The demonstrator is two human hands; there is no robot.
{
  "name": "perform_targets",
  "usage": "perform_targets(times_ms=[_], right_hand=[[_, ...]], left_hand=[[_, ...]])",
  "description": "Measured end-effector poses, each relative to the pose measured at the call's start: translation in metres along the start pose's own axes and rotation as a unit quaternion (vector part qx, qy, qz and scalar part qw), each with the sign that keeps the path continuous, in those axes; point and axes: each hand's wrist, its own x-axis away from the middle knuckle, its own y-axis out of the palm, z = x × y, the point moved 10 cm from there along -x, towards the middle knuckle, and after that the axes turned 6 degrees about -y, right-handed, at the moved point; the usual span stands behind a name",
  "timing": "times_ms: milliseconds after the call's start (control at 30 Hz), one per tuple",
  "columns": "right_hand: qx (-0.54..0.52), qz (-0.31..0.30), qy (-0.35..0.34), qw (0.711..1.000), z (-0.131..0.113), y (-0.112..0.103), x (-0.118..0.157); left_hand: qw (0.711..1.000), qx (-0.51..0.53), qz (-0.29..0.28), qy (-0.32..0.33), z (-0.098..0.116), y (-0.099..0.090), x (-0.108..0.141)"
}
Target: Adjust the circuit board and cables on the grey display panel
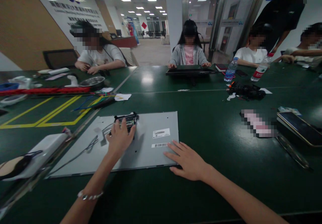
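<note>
A flat grey metal panel (144,153), which looks like the back of a display screen, lies on the dark green table in front of me. It carries white labels (161,133) and a thin grey cable (80,154). My left hand (120,138) rests with its fingers spread over a black-framed circuit board (130,119) on the panel's upper part, partly covering it. At the panel's right edge, my right hand (187,160) lies flat with fingers apart, the fingertips on the panel near a barcode label.
Coloured wires (100,100) and a metal bowl (92,82) lie at the back left, a white box (47,150) nearer. To the right are a phone (300,128), a black device (245,90) and two bottles (230,70). Other people sit across the table, one behind a dark screen (191,71).
</note>
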Motion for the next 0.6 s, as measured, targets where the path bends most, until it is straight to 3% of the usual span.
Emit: perform_targets(times_ms=[100,200,367,600], right_hand=[[0.0,-0.004,-0.001,1.0,0.0,0.001,0.0],[-0.001,-0.005,-0.001,1.0,-0.001,0.0,0.0],[-0.004,-0.001,-0.001,1.0,0.0,-0.002,0.0],[-0.011,-0.005,0.001,1.0,0.001,-0.002,-0.001]], left_hand=[[0.998,0.035,0.003,0.059,0.001,-0.008,-0.032],[0.989,0.069,-0.066,0.112,0.01,0.003,-0.066],[0.985,0.009,-0.164,0.049,0.002,0.037,-0.099],[0.986,0.025,-0.164,0.032,-0.004,0.06,-0.11]])
